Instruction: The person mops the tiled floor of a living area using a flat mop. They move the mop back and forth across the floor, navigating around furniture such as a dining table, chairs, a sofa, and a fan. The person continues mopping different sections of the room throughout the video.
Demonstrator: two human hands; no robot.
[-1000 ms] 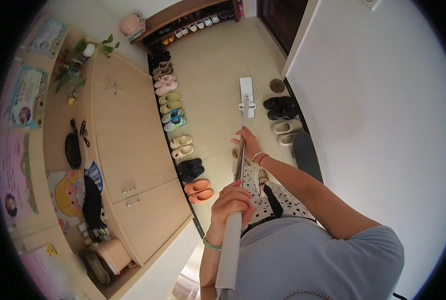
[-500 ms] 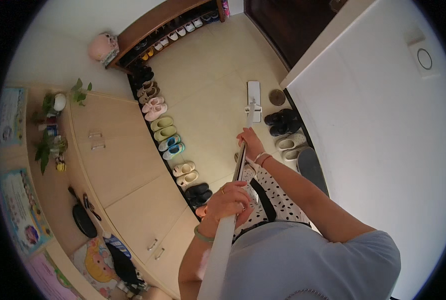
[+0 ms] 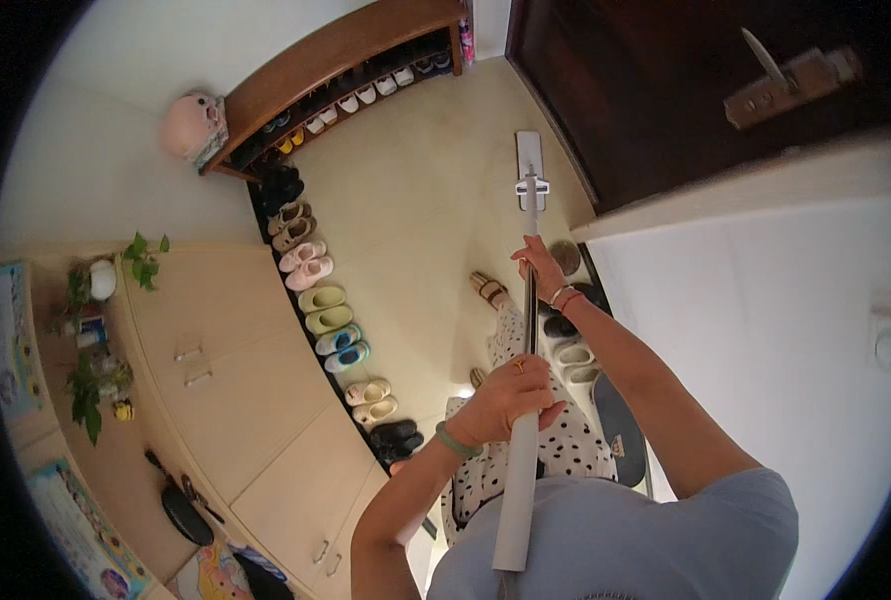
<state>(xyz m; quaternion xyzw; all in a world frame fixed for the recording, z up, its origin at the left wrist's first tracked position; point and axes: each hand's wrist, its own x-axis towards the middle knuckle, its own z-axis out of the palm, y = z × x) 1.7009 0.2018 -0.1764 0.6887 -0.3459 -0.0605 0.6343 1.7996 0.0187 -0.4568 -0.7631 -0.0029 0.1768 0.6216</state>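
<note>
Both of my hands are closed around the long pole of a flat mop [image 3: 519, 490]. My left hand [image 3: 514, 398] grips the thick white upper part near my body, a ring and a green bangle showing on that side. Farther down, my right hand [image 3: 539, 270] wraps the pole's lower stretch, with thin bands at its wrist. The pole runs away from me to a white rectangular mop head [image 3: 530, 150], which lies flat on the pale tiled floor [image 3: 406, 190] near the dark door.
Shoes line the left cabinet [image 3: 236, 340], among them green clogs [image 3: 328, 319] and pink shoes [image 3: 307, 266]. A wooden shoe bench [image 3: 336, 60] stands at the back, the dark door [image 3: 646, 90] at far right. Dark shoes and a skateboard [image 3: 621, 430] sit along the right wall.
The mop head has moved farther away and slightly right, toward the door. My hands have shifted right with the pole. A sandalled foot now shows ahead on the floor, and more of the door is visible.
</note>
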